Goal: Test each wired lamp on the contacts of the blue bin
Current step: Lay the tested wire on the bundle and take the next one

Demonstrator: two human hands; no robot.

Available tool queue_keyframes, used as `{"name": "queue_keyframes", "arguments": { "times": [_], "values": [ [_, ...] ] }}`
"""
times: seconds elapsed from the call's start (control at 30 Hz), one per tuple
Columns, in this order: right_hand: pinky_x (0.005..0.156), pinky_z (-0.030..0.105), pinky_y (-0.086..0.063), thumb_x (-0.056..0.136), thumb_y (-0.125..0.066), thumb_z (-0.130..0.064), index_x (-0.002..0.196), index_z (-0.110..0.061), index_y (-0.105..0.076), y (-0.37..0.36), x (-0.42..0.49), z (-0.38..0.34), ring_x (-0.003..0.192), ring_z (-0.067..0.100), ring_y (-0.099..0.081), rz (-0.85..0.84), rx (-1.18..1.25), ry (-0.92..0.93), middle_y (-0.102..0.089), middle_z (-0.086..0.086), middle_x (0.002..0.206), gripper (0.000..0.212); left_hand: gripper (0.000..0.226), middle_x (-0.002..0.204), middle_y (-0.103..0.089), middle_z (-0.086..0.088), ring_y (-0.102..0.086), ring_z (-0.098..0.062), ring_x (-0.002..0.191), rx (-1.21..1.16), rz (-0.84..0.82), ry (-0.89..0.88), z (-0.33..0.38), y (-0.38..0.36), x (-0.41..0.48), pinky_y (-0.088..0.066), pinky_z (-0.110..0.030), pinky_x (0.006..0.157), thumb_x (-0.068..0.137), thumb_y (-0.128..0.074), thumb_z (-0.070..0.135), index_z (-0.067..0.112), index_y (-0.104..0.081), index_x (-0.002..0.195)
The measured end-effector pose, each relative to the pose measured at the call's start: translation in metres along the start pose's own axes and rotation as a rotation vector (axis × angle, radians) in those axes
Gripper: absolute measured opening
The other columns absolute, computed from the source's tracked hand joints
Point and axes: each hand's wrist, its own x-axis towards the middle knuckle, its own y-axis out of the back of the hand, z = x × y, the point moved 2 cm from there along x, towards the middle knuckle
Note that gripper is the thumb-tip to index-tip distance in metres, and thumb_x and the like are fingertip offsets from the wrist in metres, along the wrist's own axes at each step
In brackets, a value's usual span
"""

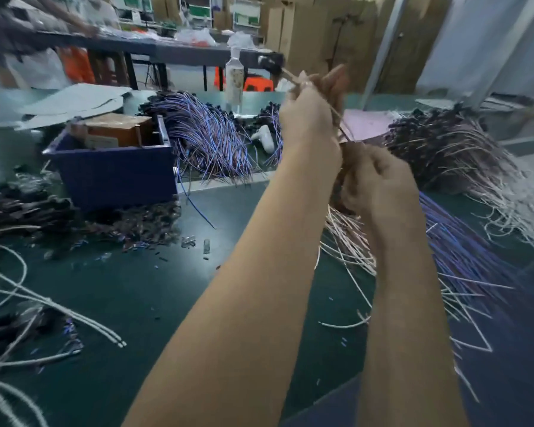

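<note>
Left hand [309, 118] pinches one wired lamp [270, 61] by its thin, limp leads; right hand [379, 183] clenches the bundle [349, 238]; blue bin [114, 177] at 9 o'clock.

Blue bin [114, 177], left: matt plastic, smooth walls. Box inside it [119, 131] looks like brown cardboard w/ a slight sheen. Table top [154, 285]: dark green mat, smooth, semi-gloss. Wire heaps [210, 134], far centre & right: plastic-coated, shiny purple/white. Bottle [235, 84], far centre: clear, glossy plastic. Far stacked cartons [293, 29]: matt cardboard.
</note>
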Motion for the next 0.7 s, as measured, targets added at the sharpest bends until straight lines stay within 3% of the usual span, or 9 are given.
{"name": "queue_keyframes", "arguments": {
  "times": [0.1, 0.17, 0.27, 0.33, 0.4, 0.43, 0.53, 0.63, 0.7],
  "values": [
    [0.056, 0.031, -0.036, 0.099, -0.044, -0.030, 0.081, -0.018, -0.067, 0.027, 0.013, 0.025, 0.064, 0.019, -0.052, 0.139, -0.452, 0.007, -0.060, 0.000, 0.067, 0.031, 0.021, 0.077, -0.056, 0.004, -0.048, -0.007, 0.067, 0.463, 0.084, 0.071, -0.040, 0.031, 0.020, -0.039, -0.021, 0.063, 0.100, -0.042, 0.015, 0.014, -0.057, 0.085],
    [0.056, 0.034, -0.036, 0.099, -0.043, -0.023, 0.082, -0.014, -0.063, 0.031, 0.023, 0.053, 0.070, 0.027, -0.053, 0.096, -0.620, -0.142, -0.060, 0.004, 0.070, 0.027, 0.016, 0.077, -0.054, 0.001, -0.047, -0.010, 0.068, 0.676, 0.088, 0.201, -0.072, 0.057, 0.030, -0.041, -0.025, 0.070, 0.098, -0.046, 0.013, 0.011, -0.059, 0.089],
    [0.072, 0.032, -0.038, 0.098, -0.044, -0.019, 0.112, -0.009, -0.054, 0.021, 0.026, 0.101, 0.099, 0.031, -0.058, 0.036, -0.710, -0.431, -0.065, 0.014, 0.106, 0.020, 0.026, 0.077, -0.057, -0.006, -0.055, -0.016, 0.067, 0.824, 0.019, 0.406, -0.117, 0.082, 0.033, -0.049, -0.026, 0.078, 0.096, -0.045, 0.005, 0.011, -0.048, 0.071],
    [0.073, 0.031, -0.035, 0.095, -0.048, -0.018, 0.113, -0.008, -0.052, 0.013, 0.022, 0.126, 0.104, 0.032, -0.056, 0.075, -0.744, -0.486, -0.062, 0.015, 0.114, 0.021, 0.021, 0.084, -0.060, -0.016, -0.062, -0.027, 0.080, 0.833, -0.007, 0.480, -0.137, 0.088, 0.027, -0.053, -0.023, 0.079, 0.094, -0.043, 0.002, 0.005, -0.050, 0.075],
    [0.074, 0.033, -0.039, 0.093, -0.053, -0.019, 0.107, -0.010, -0.057, 0.010, 0.020, 0.136, 0.103, 0.032, -0.056, 0.124, -0.772, -0.459, -0.061, 0.014, 0.113, 0.018, 0.017, 0.088, -0.063, -0.021, -0.065, -0.033, 0.091, 0.860, -0.004, 0.462, -0.146, 0.091, 0.025, -0.053, -0.033, 0.087, 0.091, -0.043, 0.002, 0.002, -0.054, 0.079],
    [0.077, 0.034, -0.042, 0.091, -0.056, -0.020, 0.106, -0.010, -0.060, 0.010, 0.021, 0.138, 0.104, 0.033, -0.056, 0.132, -0.785, -0.446, -0.061, 0.014, 0.114, 0.019, 0.019, 0.084, -0.062, -0.019, -0.065, -0.030, 0.085, 0.871, -0.019, 0.441, -0.147, 0.093, 0.025, -0.054, -0.033, 0.084, 0.090, -0.042, 0.002, 0.003, -0.054, 0.076],
    [0.083, 0.037, -0.045, 0.089, -0.058, -0.027, 0.107, -0.013, -0.065, 0.011, 0.023, 0.127, 0.104, 0.034, -0.056, 0.174, -0.790, -0.371, -0.061, 0.014, 0.114, 0.024, 0.022, 0.070, -0.057, -0.005, -0.057, -0.012, 0.058, 0.795, -0.054, 0.389, -0.128, 0.094, 0.024, -0.049, -0.020, 0.057, 0.095, -0.040, 0.003, 0.007, -0.053, 0.077],
    [0.086, 0.034, -0.036, 0.091, -0.053, -0.035, 0.110, -0.017, -0.065, -0.002, 0.019, 0.089, 0.113, 0.030, -0.048, 0.349, -0.737, -0.102, -0.059, 0.010, 0.119, 0.030, 0.015, 0.073, -0.061, -0.001, -0.054, -0.006, 0.058, 0.710, 0.006, 0.244, -0.088, 0.100, 0.022, -0.044, -0.017, 0.053, 0.097, -0.044, 0.009, 0.010, -0.056, 0.089],
    [0.094, 0.030, -0.030, 0.091, -0.051, -0.037, 0.113, -0.020, -0.064, -0.022, 0.017, 0.062, 0.119, 0.025, -0.046, 0.345, -0.720, 0.060, -0.059, 0.005, 0.123, 0.031, 0.016, 0.073, -0.060, 0.001, -0.054, -0.003, 0.053, 0.618, 0.061, 0.135, -0.053, 0.107, 0.017, -0.044, -0.013, 0.048, 0.098, -0.044, 0.010, 0.012, -0.055, 0.087]
  ]
}}
